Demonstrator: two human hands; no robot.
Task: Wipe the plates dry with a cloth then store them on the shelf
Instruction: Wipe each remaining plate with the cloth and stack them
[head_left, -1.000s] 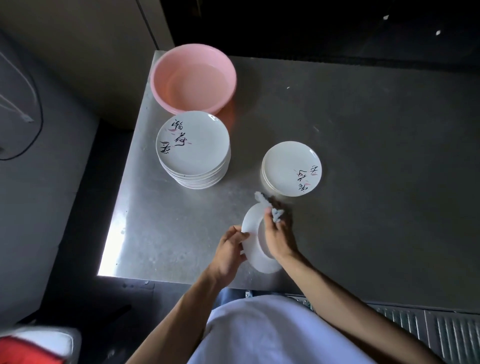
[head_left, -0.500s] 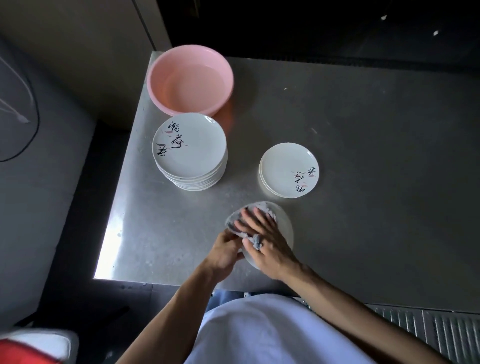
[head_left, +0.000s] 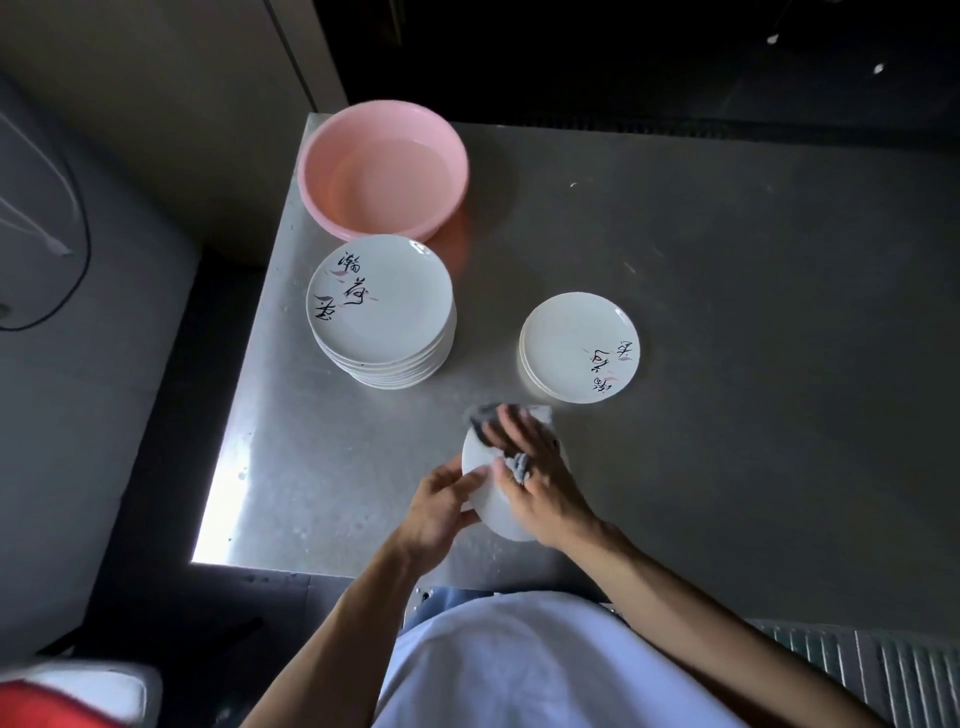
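A white plate (head_left: 500, 512) is held tilted above the near part of the steel table (head_left: 727, 415). My left hand (head_left: 439, 512) grips its left rim. My right hand (head_left: 535, 473) presses a grey cloth (head_left: 517, 464) flat against the plate's face, fingers spread; the cloth bunches between my fingers and sticks out past the plate's far edge. A tall stack of white plates with black writing (head_left: 382, 312) stands to the left. A low stack of the same plates (head_left: 579, 353) sits to the right of it.
A pink basin (head_left: 384, 169) stands at the table's far left corner, touching the tall stack's far side. The table's left edge drops to a dark floor. A ribbed metal surface (head_left: 883, 670) lies at the bottom right. No shelf is in view.
The plate has turned from edge-on to facing me. My right hand has spread the cloth over it and slid toward its far edge. My left hand keeps hold of the rim.
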